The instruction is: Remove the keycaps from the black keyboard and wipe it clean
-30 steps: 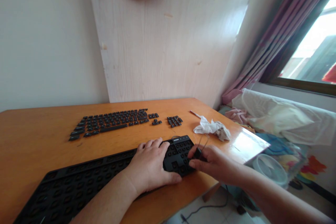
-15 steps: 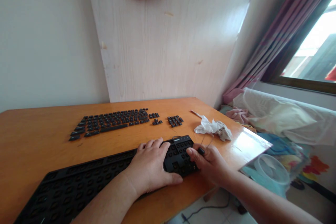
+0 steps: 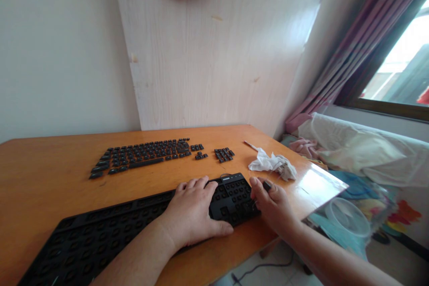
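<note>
A black keyboard base (image 3: 134, 216) with its keycaps off lies at a slant along the table's near side. My left hand (image 3: 194, 212) rests flat across it, fingers spread and thumb near the front edge. At the keyboard's right end, my right hand (image 3: 273, 208) is closed around a wire keycap puller (image 3: 267, 185). The puller's dark handle sticks up by the thumb; thin wire shows faintly below the fingers, close to the number pad. Whether the wire touches the keyboard, I cannot tell. Loose black keycaps (image 3: 147, 154) lie behind, arranged in keyboard order.
Crumpled white tissue (image 3: 271, 163) lies at the right of the wooden table (image 3: 60, 187), with a thin stick-like item (image 3: 250, 145) behind it. Past the table's right edge are a clear plastic tub (image 3: 348, 216) and piled cloths. A cable (image 3: 264, 266) runs along the floor.
The keycap puller has turned over in my right hand: its wires pointed up before, and now its handle does. That hand has shifted slightly right; my left hand stays put.
</note>
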Action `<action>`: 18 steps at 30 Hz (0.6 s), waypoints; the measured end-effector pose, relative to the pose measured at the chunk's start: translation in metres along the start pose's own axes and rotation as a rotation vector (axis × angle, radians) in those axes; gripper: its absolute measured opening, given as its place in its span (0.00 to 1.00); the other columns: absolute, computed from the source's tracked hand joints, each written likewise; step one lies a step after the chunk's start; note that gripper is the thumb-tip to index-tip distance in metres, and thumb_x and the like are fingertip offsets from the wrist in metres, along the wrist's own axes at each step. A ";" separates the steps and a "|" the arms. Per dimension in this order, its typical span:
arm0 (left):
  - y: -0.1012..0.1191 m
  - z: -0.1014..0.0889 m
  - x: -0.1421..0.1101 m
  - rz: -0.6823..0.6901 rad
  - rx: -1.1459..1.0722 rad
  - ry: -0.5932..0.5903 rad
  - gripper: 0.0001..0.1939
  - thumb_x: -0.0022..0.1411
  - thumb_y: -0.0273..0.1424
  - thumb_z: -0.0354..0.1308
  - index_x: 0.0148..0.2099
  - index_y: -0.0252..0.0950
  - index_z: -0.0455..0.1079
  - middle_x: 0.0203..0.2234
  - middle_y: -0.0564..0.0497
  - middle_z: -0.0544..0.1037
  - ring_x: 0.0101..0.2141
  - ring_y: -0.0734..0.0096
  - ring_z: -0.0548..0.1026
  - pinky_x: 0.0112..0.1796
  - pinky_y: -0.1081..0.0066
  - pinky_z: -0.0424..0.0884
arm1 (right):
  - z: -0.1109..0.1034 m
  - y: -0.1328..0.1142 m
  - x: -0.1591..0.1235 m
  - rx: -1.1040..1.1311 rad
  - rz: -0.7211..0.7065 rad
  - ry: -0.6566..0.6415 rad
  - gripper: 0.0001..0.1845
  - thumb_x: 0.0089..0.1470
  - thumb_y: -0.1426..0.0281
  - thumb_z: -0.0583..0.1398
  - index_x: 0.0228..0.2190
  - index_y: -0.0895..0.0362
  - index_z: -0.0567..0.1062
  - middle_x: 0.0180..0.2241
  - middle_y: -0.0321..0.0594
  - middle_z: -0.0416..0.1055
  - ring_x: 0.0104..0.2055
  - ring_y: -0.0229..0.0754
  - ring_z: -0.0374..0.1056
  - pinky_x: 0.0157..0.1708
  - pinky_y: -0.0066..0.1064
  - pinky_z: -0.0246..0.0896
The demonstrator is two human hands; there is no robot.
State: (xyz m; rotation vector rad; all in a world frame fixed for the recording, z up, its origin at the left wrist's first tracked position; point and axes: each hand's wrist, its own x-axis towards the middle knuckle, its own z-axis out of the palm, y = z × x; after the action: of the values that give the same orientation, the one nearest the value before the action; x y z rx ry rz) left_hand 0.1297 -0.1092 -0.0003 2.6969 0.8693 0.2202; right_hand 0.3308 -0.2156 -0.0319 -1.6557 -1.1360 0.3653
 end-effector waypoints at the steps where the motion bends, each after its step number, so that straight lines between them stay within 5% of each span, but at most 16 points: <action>1: 0.000 0.000 0.000 0.000 -0.005 0.003 0.52 0.40 0.65 0.56 0.62 0.41 0.62 0.62 0.36 0.61 0.60 0.39 0.60 0.57 0.43 0.54 | 0.000 -0.001 0.001 0.009 0.011 0.002 0.26 0.59 0.48 0.52 0.21 0.54 0.64 0.15 0.31 0.57 0.18 0.36 0.55 0.19 0.27 0.50; 6: 0.000 0.001 0.001 0.003 -0.052 0.038 0.53 0.39 0.65 0.58 0.61 0.40 0.64 0.62 0.36 0.62 0.60 0.37 0.59 0.58 0.42 0.51 | -0.003 -0.010 0.004 0.003 -0.011 0.055 0.25 0.59 0.48 0.53 0.22 0.54 0.65 0.15 0.31 0.57 0.17 0.36 0.55 0.18 0.27 0.50; 9: 0.005 -0.002 0.003 0.038 -0.173 0.137 0.42 0.46 0.60 0.59 0.58 0.40 0.67 0.60 0.39 0.66 0.60 0.42 0.61 0.60 0.48 0.51 | -0.001 -0.018 0.007 -0.029 -0.124 0.097 0.24 0.60 0.50 0.53 0.22 0.55 0.66 0.15 0.31 0.57 0.19 0.36 0.55 0.19 0.27 0.50; 13: 0.015 -0.002 0.006 0.032 -0.601 0.181 0.23 0.59 0.45 0.57 0.53 0.39 0.69 0.48 0.44 0.76 0.49 0.57 0.72 0.51 0.62 0.66 | 0.008 -0.034 0.009 -0.072 -0.275 0.110 0.23 0.62 0.55 0.53 0.21 0.56 0.66 0.17 0.32 0.58 0.20 0.35 0.55 0.21 0.27 0.50; 18: 0.016 0.003 0.012 0.009 -1.089 0.100 0.17 0.61 0.41 0.57 0.47 0.34 0.69 0.37 0.46 0.79 0.39 0.64 0.75 0.39 0.68 0.69 | 0.023 -0.047 0.010 -0.065 -0.415 0.068 0.19 0.62 0.59 0.55 0.23 0.55 0.68 0.17 0.32 0.62 0.20 0.35 0.57 0.22 0.27 0.53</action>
State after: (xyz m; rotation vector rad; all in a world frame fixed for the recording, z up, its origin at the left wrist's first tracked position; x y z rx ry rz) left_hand 0.1485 -0.1154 0.0030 1.6742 0.5142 0.6202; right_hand 0.2957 -0.1938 0.0024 -1.4293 -1.4131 0.0067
